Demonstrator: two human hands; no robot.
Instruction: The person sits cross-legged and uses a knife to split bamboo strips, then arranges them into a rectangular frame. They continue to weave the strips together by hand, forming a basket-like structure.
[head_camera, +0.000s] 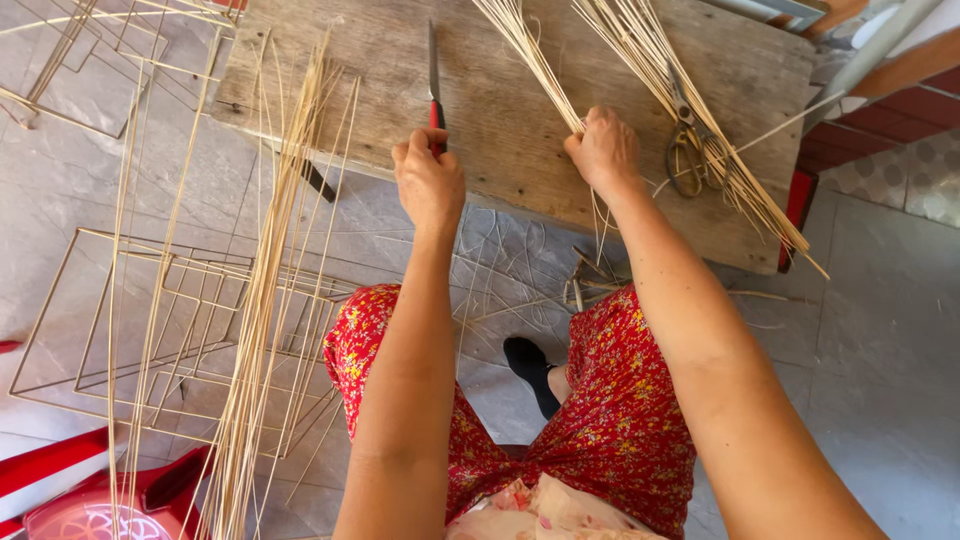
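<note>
My left hand (428, 180) grips the red handle of a knife (434, 82) whose dark blade points away across a worn wooden board (500, 110). My right hand (603, 150) is closed around a thin bundle of pale bamboo strips (525, 55) that runs up and off the top of the view. A second, looser bundle of strips (700, 140) lies on the board to the right, and a pair of metal scissors (686, 150) rests among them.
Long bamboo strips (262, 290) lean on the left over box-shaped frames of thin sticks (180, 320) on the grey tiled floor. A red plastic stool (100, 500) sits at lower left. Offcuts (590, 275) litter the floor under the board.
</note>
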